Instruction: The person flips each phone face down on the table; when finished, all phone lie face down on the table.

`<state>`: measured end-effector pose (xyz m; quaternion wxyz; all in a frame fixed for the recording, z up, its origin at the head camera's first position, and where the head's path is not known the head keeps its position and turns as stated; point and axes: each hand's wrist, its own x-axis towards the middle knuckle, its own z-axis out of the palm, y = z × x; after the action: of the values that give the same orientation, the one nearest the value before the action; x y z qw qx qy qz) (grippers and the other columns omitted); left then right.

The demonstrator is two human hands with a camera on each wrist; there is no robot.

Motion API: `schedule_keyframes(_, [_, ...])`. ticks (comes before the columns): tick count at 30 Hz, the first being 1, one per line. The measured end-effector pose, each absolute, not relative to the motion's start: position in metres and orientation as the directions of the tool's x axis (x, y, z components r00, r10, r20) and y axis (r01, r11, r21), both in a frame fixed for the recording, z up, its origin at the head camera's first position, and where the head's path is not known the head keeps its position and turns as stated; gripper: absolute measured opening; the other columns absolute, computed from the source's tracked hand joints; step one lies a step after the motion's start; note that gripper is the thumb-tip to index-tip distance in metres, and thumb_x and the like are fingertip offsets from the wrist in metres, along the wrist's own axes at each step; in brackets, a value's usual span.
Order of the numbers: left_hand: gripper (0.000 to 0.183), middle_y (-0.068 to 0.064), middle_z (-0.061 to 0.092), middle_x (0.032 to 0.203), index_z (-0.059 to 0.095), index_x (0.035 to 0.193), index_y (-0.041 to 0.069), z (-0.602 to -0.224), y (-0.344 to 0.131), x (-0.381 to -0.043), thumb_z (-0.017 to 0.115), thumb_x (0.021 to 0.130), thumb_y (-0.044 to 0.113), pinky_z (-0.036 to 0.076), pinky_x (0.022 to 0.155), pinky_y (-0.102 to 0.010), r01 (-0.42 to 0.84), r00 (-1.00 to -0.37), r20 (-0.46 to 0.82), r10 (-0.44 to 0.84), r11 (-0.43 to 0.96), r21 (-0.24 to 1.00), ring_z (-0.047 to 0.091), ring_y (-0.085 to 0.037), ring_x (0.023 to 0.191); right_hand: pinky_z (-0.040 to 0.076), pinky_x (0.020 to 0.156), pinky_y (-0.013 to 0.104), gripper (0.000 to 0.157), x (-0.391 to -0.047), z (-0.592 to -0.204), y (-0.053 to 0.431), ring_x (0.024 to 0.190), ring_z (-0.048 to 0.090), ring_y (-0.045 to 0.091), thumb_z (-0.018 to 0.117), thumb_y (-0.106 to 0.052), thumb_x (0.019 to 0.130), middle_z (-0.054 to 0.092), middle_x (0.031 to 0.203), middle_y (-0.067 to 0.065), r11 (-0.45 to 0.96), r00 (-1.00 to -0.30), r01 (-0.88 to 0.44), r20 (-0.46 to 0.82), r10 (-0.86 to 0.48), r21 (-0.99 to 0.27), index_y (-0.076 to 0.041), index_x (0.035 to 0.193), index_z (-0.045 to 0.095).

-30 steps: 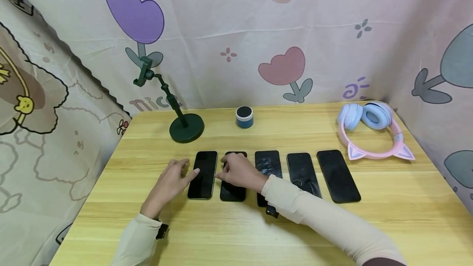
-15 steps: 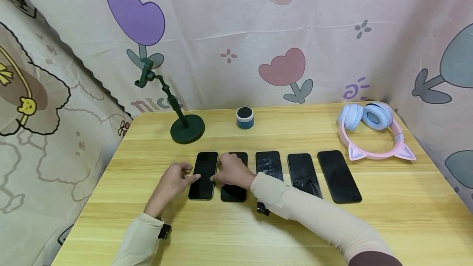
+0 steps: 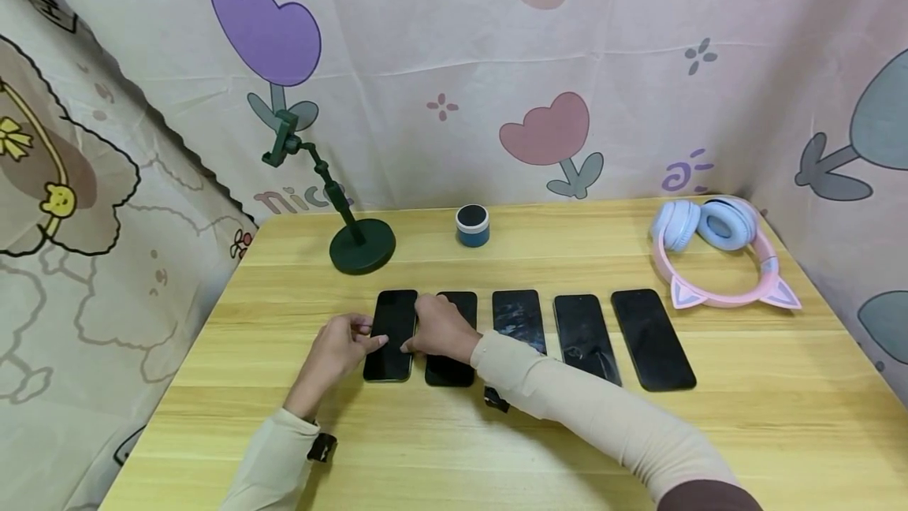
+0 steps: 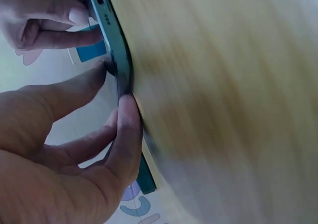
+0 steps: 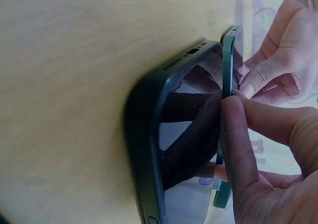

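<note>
A black-screened smartphone with a green edge lies flat at the left end of a row of phones. My left hand pinches its left side, thumb over the screen and fingers against the edge. At its right side my right hand pinches the opposite edge, thumb on the glass and fingers along the side. That hand reaches over a second smartphone, partly covering it. In the right wrist view this second phone lies close below the right hand.
To the right lie a third phone, a fourth and a fifth. Behind them stand a dark green phone stand, a small blue-and-white round container and pink cat-ear headphones. A patterned cloth hangs behind the table.
The right hand has moved left from above the second phone to the first phone's right edge. The left hand has closed in on its left edge. The phones stay in their row.
</note>
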<state>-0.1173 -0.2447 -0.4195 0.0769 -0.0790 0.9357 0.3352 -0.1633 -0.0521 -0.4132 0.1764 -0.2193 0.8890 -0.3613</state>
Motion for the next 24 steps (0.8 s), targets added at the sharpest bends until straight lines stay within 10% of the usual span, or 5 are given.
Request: schedule_keyframes(24, [0.03, -0.021, 0.067, 0.117, 0.062, 0.127, -0.008, -0.4149, -0.2469, -0.1113, 0.057, 0.098, -0.001, 0.054, 0.086, -0.042, -0.213, -0.975, -0.192, -0.11, 0.697, 0.685, 0.063, -0.034, 0.109, 0.042, 0.046, 0.023, 0.035, -0.1611, -0.4162, -0.0573, 0.048, 0.051, 0.012, 0.091, -0.02, 0.077, 0.053, 0.06, 0.0, 0.65, -0.862, -0.244, -0.145, -0.485, -0.72, -0.01, 0.066, 0.06])
